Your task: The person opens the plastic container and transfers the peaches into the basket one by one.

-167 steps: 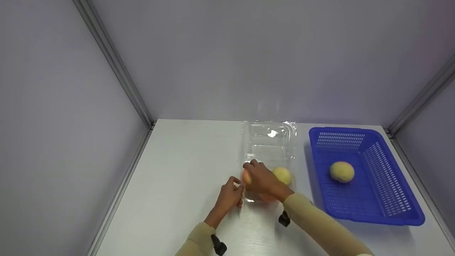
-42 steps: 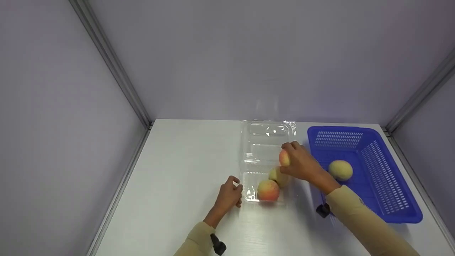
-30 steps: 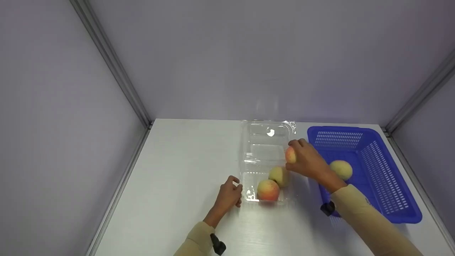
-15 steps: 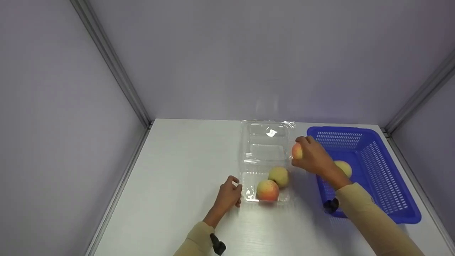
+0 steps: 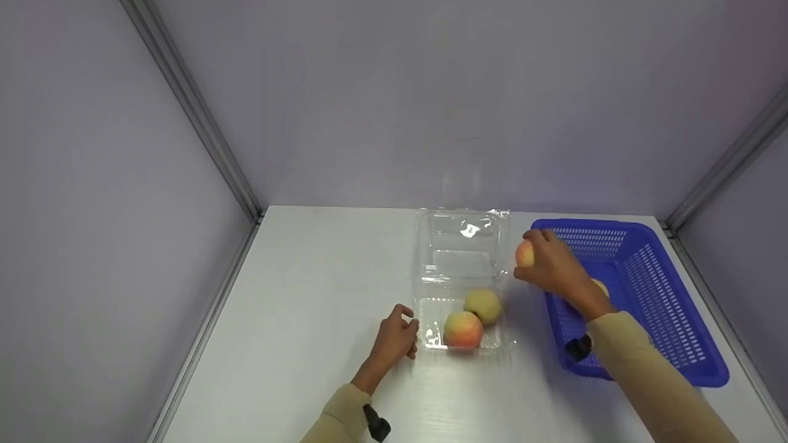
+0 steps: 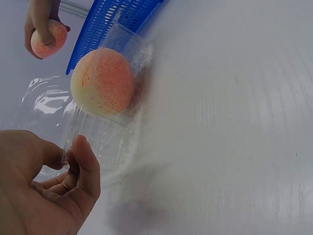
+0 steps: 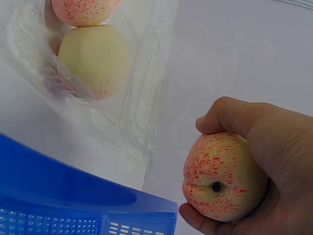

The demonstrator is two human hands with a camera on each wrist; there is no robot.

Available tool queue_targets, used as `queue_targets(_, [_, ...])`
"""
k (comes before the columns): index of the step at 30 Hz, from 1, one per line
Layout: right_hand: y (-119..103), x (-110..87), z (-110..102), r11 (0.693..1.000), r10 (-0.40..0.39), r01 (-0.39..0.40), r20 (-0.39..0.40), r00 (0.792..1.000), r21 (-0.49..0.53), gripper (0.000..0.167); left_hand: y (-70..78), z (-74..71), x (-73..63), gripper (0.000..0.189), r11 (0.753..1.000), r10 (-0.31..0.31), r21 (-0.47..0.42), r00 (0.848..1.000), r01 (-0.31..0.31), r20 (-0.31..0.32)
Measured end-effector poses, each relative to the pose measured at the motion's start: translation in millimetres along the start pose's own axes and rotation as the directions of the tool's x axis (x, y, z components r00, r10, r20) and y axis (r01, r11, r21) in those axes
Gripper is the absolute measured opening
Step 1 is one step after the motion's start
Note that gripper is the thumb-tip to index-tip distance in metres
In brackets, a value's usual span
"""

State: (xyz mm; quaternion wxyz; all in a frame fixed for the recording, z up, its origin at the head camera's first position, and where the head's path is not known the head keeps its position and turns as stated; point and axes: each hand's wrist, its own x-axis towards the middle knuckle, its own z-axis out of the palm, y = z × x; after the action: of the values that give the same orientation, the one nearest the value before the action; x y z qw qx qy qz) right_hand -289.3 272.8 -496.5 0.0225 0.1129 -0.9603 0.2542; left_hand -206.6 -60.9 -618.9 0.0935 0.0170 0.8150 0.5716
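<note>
My right hand (image 5: 557, 264) grips a red-and-yellow peach (image 7: 220, 176), held up over the left rim of the blue plastic basket (image 5: 640, 363). My left hand (image 5: 393, 335) stays at the near left side of an open clear plastic clamshell box (image 5: 462, 264). In the left wrist view its thumb and fingers pinch the box's thin edge (image 6: 66, 155). Inside the near half of the box sit two peaches touching each other: a yellow-red peach (image 5: 463, 330) at the front and a paler yellow peach (image 5: 483, 306) behind it.
Another pale peach (image 5: 601, 287) lies in the basket, mostly hidden behind my right wrist. The box's lid half lies folded back towards the rear wall (image 5: 394, 123). A white table (image 5: 320, 277) carries everything, with grey walls at back and sides.
My right hand has lifted a peach out of the left side of the box and carried it rightward to the basket's rim. My left hand has kept its place.
</note>
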Motion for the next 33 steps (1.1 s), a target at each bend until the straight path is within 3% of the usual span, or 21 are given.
queue_targets(11, [13,-1.2,-7,0.999,0.021,-0.02,-0.022,1.0,0.04,0.072,-1.1,1.4,-0.3,0.026,1.0,-0.006,-0.009,1.0,0.006,-0.004])
queue_targets(18, [21,-0.2,-13,1.0,-0.03,0.029,-0.069,0.997,-0.006,0.067,-1.7,1.1,-0.6,0.026,1.0,0.006,-0.011,1.0,-0.006,0.004])
queue_targets(33, [48,-7.9,-30,1.0,0.026,-0.026,-0.063,0.998,-0.002,0.073,-1.5,1.2,-0.2,0.026,1.0,-0.002,-0.008,1.0,0.002,-0.002])
